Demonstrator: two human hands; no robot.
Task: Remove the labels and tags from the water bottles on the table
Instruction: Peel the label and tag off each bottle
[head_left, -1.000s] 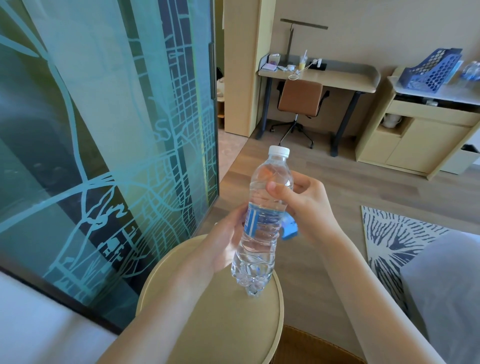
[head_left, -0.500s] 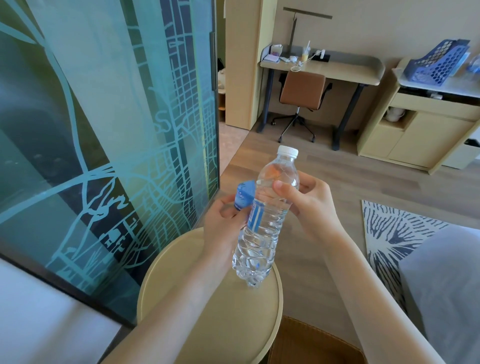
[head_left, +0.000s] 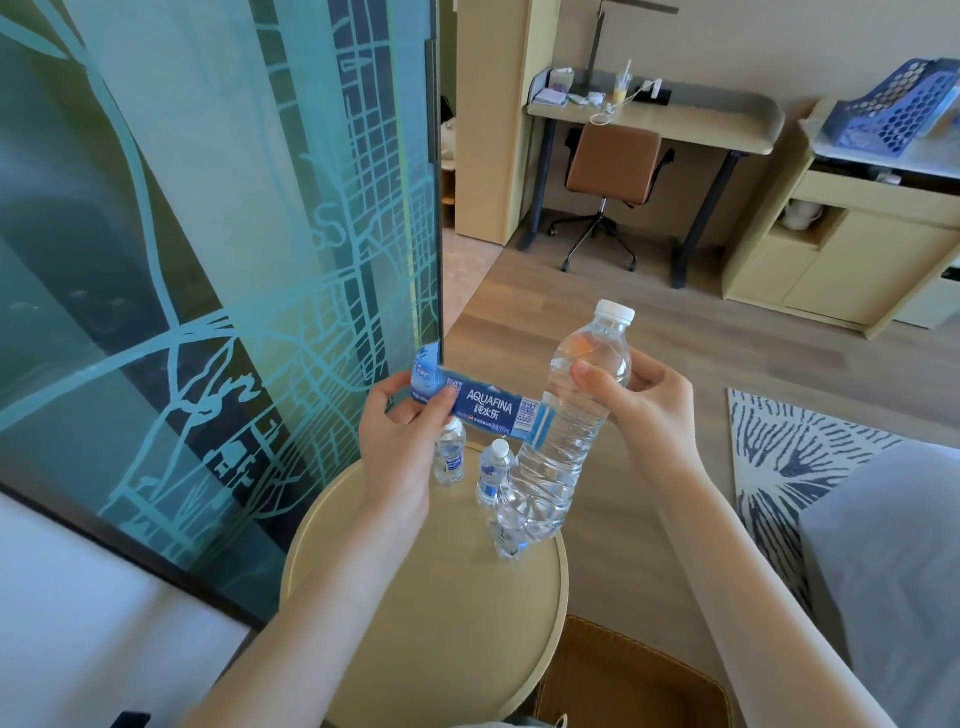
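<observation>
Label (head_left: 488, 410) now stretched leftward off bottle (head_left: 566, 431) — free edge in left fingers (head_left: 440, 404)

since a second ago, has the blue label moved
Yes. The label, then wrapped round the bottle, now stretches left from it to the edge of the glass panel, pinched by the left hand.

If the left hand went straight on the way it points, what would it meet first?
Probably the edge of the glass map panel, just beyond the left hand and the label it pinches. Depth is unclear; it may pass beside it.
</observation>
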